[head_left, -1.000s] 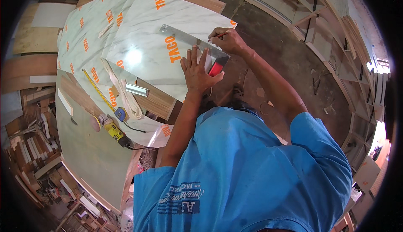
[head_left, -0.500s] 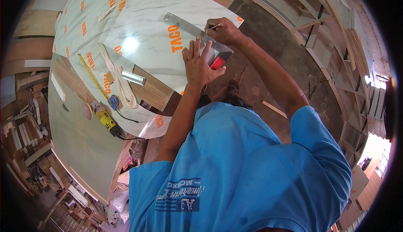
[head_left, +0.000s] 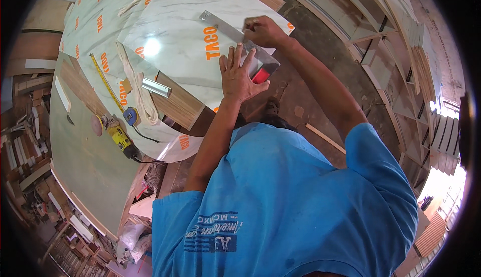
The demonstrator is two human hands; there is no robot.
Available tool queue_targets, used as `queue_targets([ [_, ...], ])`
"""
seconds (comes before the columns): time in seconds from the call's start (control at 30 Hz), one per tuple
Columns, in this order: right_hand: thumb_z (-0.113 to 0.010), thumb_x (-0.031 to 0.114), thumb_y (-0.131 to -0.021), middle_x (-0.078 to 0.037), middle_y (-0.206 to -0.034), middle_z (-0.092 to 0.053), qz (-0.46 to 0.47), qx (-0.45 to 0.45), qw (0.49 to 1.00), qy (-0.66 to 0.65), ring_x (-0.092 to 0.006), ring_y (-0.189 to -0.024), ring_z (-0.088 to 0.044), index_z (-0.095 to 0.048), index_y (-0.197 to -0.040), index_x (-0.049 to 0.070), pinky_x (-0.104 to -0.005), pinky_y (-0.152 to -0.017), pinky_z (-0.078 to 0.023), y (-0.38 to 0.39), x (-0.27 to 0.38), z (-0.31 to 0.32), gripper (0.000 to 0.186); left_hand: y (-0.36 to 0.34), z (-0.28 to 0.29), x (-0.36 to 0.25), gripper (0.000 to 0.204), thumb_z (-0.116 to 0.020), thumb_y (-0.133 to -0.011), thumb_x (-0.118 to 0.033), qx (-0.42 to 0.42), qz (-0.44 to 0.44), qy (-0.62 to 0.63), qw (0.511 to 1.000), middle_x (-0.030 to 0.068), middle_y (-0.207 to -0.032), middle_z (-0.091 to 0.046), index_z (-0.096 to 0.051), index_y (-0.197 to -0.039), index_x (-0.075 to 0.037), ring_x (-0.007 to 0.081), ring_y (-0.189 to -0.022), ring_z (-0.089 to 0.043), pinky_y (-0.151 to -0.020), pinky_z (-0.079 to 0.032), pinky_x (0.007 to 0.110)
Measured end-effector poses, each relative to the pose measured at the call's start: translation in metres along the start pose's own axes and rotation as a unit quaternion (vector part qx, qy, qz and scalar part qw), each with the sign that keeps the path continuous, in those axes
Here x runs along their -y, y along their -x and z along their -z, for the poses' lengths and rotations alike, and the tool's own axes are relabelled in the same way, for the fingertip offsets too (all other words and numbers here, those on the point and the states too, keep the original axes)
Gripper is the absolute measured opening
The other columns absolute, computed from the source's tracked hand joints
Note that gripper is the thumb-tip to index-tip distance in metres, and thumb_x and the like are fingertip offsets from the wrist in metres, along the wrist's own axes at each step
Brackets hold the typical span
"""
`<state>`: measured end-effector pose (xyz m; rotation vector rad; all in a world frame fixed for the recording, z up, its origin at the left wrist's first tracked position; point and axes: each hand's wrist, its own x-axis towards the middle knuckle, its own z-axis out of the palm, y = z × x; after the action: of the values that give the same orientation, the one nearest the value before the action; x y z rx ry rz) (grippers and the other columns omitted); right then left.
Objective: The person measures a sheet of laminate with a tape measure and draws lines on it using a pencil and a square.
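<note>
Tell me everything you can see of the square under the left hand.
The square has a long, flat grey blade, apparently metal, and a short red handle. It lies on the marble-patterned sheet, blade slanting toward the far left, handle at the sheet's near edge. The left hand partly covers it, fingers spread; the right hand is at the blade's far side, contact unclear.

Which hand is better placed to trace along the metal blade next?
Probably the right hand: it is curled at the far edge of the metal blade, though I can't see whether it holds anything. The left hand lies spread near the red part, fingers over the blade, seemingly steadying it.
</note>
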<state>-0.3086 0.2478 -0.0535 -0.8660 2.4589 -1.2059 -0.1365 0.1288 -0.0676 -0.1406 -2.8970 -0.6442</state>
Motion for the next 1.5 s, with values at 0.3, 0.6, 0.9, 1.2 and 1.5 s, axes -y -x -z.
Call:
queue_targets([
  [0.3, -0.064, 0.015, -0.080, -0.018, -0.073, -0.063, 0.046, 0.004, 0.998, 0.044, -0.0327, -0.065, -0.060, -0.062, -0.079, 0.002, -0.0408, -0.062, -0.050, 0.037, -0.004, 0.015, 0.013, 0.002, 0.000, 0.001, 0.101, -0.080, -0.060, -0.063, -0.003, 0.005, -0.008, 1.000, 0.0185, -0.157, -0.034, -0.049, -0.148, -0.022, 0.0413, -0.146, -0.030, -0.116, -0.022, 0.061],
  [0.6, -0.064, 0.016, -0.081, -0.014, -0.071, -0.061, 0.002, 0.020, 1.000, 0.014, -0.0238, -0.066, -0.061, -0.063, -0.082, 0.003, -0.0368, -0.065, -0.050, 0.040, -0.003, 0.015, 0.013, 0.004, -0.001, 0.002, 0.101, -0.082, -0.059, -0.061, -0.011, 0.010, 0.010, 1.000, 0.0178, -0.158, -0.033, -0.051, -0.146, -0.022, 0.0404, -0.146, -0.029, -0.117, -0.020, 0.060],
  [0.9, -0.062, 0.021, -0.082, -0.017, -0.077, -0.065, -0.001, 0.009, 1.000, 0.002, -0.0333, -0.070, -0.062, -0.064, -0.085, 0.005, -0.0407, -0.066, -0.051, -0.003, 0.007, -0.001, 0.016, 0.005, -0.004, 0.000, 0.101, -0.081, -0.060, -0.062, 0.002, 0.008, -0.016, 1.000, 0.0159, -0.159, -0.032, -0.049, -0.148, -0.024, 0.0402, -0.146, -0.030, -0.117, -0.020, 0.059],
  [1.2, -0.061, 0.019, -0.086, -0.015, -0.071, -0.065, -0.044, 0.026, 0.999, -0.012, -0.0284, -0.067, -0.065, -0.069, -0.082, 0.006, -0.0386, -0.064, -0.051, 0.160, -0.031, 0.052, 0.016, 0.005, -0.005, -0.003, 0.101, -0.083, -0.056, -0.062, -0.037, -0.009, -0.022, 0.999, 0.0153, -0.158, -0.033, -0.052, -0.145, -0.025, 0.0384, -0.146, -0.030, -0.117, -0.023, 0.057],
  [1.5, -0.064, 0.042, -0.096, -0.007, -0.064, -0.064, -0.271, -0.049, 0.896, -0.349, -0.0167, -0.057, -0.064, -0.067, -0.087, 0.004, -0.0324, -0.052, -0.051, 0.161, -0.025, -0.035, 0.039, 0.009, -0.001, -0.005, 0.105, -0.082, -0.061, -0.066, 0.017, -0.011, -0.099, 0.995, 0.0147, -0.160, -0.031, -0.046, -0.149, -0.020, 0.0374, -0.147, -0.030, -0.118, -0.023, 0.056],
])
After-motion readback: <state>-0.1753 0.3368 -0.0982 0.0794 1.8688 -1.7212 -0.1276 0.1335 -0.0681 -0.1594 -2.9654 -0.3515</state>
